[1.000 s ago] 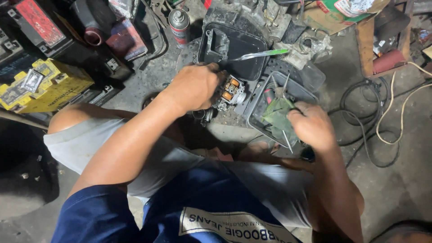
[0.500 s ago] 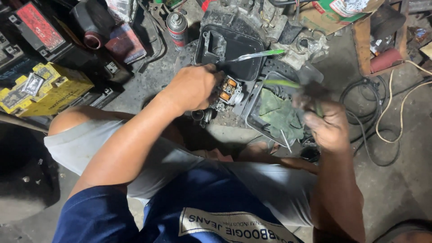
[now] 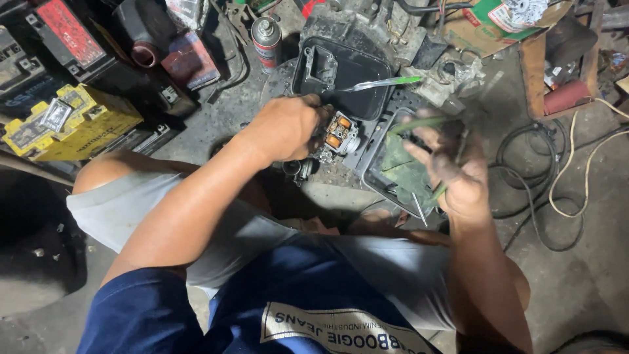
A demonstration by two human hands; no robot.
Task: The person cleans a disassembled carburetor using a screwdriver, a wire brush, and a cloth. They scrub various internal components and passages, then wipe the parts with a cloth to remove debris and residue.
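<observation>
From my seat at the head camera I see my left hand (image 3: 288, 128) closed around a carburetor (image 3: 337, 137), whose orange-tipped brass part sticks out of the fist at 3 o'clock. The carburetor sits just above the knees, low over the grimy floor (image 3: 576, 275).

My right hand (image 3: 452, 174) lies at 4 o'clock from the carburetor, near but apart from it. Its fingers are loosely curled, and a thin green tool (image 3: 426, 122) runs through them; the blur keeps me from telling how tight the hold is. Under that hand lies a tray (image 3: 377, 164) holding a green rag (image 3: 403, 174).

At 12 o'clock from the carburetor sits a black cover (image 3: 341, 75), with a green-handled screwdriver (image 3: 380, 83) lying across its right rim. A spray can (image 3: 266, 42) stands at 11 o'clock, and a yellow battery (image 3: 72, 124) sits far off at 9 o'clock. Cables (image 3: 563, 190) coil at 3 o'clock.
</observation>
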